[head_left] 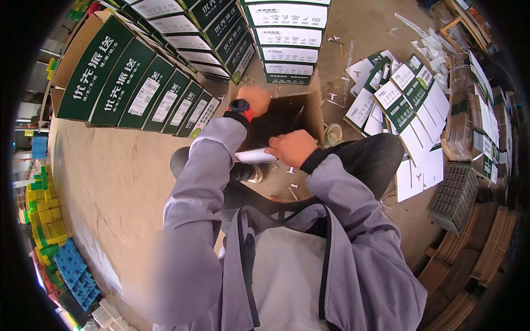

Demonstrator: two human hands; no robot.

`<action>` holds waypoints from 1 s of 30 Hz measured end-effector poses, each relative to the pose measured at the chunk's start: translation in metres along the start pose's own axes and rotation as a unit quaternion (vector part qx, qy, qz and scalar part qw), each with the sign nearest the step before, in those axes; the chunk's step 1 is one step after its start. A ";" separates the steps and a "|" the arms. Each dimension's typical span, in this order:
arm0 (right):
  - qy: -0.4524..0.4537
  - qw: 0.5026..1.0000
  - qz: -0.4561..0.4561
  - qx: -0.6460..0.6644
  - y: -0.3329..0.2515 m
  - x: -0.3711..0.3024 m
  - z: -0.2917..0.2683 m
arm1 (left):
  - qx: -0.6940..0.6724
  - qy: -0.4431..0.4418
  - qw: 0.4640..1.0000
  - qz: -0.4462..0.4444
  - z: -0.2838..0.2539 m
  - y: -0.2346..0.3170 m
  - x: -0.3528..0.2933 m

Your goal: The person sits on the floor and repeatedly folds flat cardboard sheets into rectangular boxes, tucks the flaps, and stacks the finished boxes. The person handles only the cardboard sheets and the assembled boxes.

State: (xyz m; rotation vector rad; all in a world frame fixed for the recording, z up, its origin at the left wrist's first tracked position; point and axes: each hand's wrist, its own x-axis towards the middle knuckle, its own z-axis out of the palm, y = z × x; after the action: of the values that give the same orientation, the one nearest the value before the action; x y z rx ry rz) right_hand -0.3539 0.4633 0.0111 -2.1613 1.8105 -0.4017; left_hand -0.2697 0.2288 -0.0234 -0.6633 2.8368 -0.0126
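Note:
An open cardboard box (pixel 317 113) stands between my bent legs, its dark inside facing up. Its near side shows a white outer face. My right hand (pixel 292 148) is closed over the near rim, thumb against the white panel. At the far left part of the same rim is my left hand (pixel 254 101), slightly blurred, with fingers curled at the cardboard. A dark watch with a red band (pixel 241 108) is on that wrist. What lies deep in the box is too dark to make out.
Stacked green and white cartons (pixel 132 88) rise at the left, and another stack (pixel 285 41) stands straight ahead. Flattened cartons (pixel 411 105) lie spread at the right, beside a grey plastic crate (pixel 454 197). Small white cardboard scraps (pixel 291 170) litter the floor.

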 end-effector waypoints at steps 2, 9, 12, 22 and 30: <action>-0.070 0.996 0.046 0.014 0.006 0.016 -0.008 | 0.025 0.035 0.999 0.001 0.013 0.001 0.002; 0.073 0.986 0.153 -0.010 0.027 0.034 0.044 | 0.148 0.047 0.986 -0.054 0.075 0.030 0.003; 0.239 0.960 0.119 -0.084 0.029 0.035 0.070 | 0.001 -0.025 0.998 -0.059 0.034 0.015 0.018; -0.017 0.999 0.025 -0.012 0.072 -0.005 0.094 | 0.008 -0.188 0.981 -0.051 0.074 0.051 0.049; 0.107 0.976 0.186 -0.040 0.091 0.013 0.132 | -0.125 -0.104 0.983 -0.087 0.128 0.065 0.015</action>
State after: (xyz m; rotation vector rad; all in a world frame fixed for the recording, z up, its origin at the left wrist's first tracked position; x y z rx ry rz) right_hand -0.3821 0.4411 -0.1462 -1.8235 2.3289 -0.4922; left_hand -0.2827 0.2861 -0.1548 -0.9043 2.5934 0.3667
